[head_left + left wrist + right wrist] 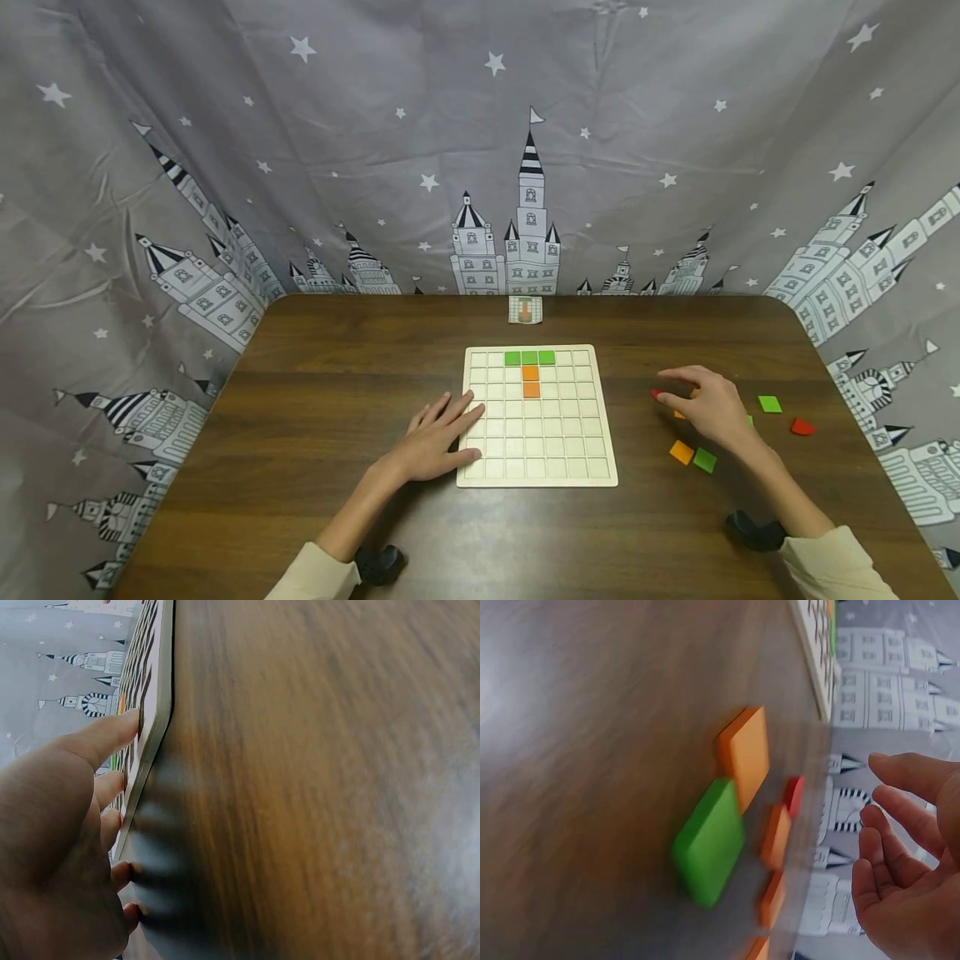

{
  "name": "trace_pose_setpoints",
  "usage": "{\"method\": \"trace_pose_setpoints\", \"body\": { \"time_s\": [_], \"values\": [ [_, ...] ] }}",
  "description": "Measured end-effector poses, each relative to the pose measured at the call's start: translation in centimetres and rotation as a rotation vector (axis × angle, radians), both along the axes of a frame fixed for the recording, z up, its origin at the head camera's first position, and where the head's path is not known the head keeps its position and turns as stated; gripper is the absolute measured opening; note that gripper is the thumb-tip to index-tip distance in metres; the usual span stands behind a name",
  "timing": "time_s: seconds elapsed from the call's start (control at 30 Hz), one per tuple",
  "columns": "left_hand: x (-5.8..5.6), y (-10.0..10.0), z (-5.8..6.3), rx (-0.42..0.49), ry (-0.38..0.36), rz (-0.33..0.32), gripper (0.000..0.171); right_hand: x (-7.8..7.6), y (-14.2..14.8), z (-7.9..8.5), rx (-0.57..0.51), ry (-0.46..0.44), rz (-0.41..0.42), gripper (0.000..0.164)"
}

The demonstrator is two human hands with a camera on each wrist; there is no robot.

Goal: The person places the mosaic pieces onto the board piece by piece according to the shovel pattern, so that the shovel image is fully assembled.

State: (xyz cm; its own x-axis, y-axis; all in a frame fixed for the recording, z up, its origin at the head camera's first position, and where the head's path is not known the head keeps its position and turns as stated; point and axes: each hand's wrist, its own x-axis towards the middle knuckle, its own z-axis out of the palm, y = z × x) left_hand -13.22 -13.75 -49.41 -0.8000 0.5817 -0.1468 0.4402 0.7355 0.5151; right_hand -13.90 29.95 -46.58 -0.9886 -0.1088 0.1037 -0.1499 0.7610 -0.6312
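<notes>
My left hand (435, 437) rests with spread, straight fingers on the left edge of a pale square grid board (536, 482). In the left wrist view the thumb (112, 739) lies on the board's rim. Three green tiles (530, 357) fill a short row near the board's far side, and two orange tiles (531, 373) run down from the middle one. Right of the board, my right hand (712, 408) hovers over loose tiles, its thumb and fingers apart and holding nothing. Beneath it, an orange tile (751, 757) touches a green tile (711, 844); a small red piece (794, 796) lies beyond.
Farther right lie another green tile (769, 404) and a red piece (802, 427). A small picture card (525, 310) with an orange arrow is at the far table edge. Behind the brown wooden table (337, 358) hangs a grey castle-print curtain (360, 100).
</notes>
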Motion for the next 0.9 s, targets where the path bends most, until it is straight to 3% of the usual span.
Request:
{"method": "trace_pose_setpoints", "body": {
  "time_s": [0.33, 0.63, 0.9],
  "values": [
    [-0.2, -0.2, -1.1, -0.005, 0.0, 0.017, 0.071, 1.4, 2.3, -1.4, 0.032, -0.065, -0.011, 0.039],
    [-0.1, 0.1, 0.2, -0.034, -0.022, 0.005, 0.069, 1.1, 2.5, -2.2, 0.069, -0.087, 0.024, 0.038],
    [-0.2, 0.1, 0.1, -0.047, -0.033, 0.005, 0.069, 1.2, 2.8, -2.5, 0.089, -0.108, 0.037, 0.036]
  ]
}}
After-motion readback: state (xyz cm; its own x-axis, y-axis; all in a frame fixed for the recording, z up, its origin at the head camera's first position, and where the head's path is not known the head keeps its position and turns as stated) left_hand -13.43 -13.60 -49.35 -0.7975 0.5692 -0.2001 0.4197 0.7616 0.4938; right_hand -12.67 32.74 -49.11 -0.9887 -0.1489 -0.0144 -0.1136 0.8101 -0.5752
